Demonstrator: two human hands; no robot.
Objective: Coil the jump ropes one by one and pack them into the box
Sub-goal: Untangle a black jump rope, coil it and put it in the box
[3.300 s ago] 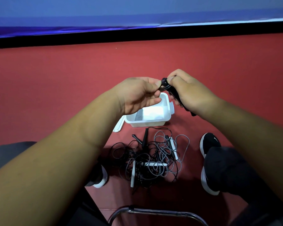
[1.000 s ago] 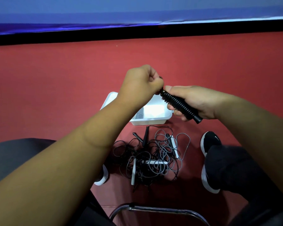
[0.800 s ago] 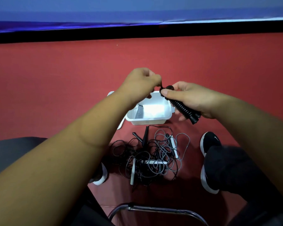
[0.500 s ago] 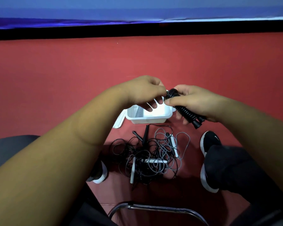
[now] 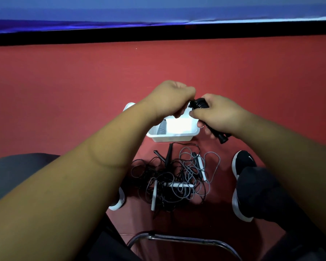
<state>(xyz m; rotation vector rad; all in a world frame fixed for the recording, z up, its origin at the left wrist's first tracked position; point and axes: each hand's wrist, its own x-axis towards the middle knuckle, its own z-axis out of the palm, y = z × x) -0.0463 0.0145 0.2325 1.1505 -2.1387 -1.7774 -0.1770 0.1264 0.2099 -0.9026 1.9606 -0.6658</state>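
Above the white box, my right hand grips a black jump rope wound round its ribbed handles, whose ends stick out below the hand. My left hand pinches the rope's end at the top of the bundle. A grey coiled rope lies in the box's left end. On the red floor in front of the box is a tangled pile of grey and black jump ropes with white and black handles.
My two black shoes stand on either side of the pile, the left one mostly hidden by my forearm. A metal chair frame curves below. The box's lid peeks out left of the box. A dark wall base runs along the far floor edge.
My left hand has kept circling the top of the bundle, winding the rope's end around the handles. My right hand has turned the bundle and stayed over the box's right end.
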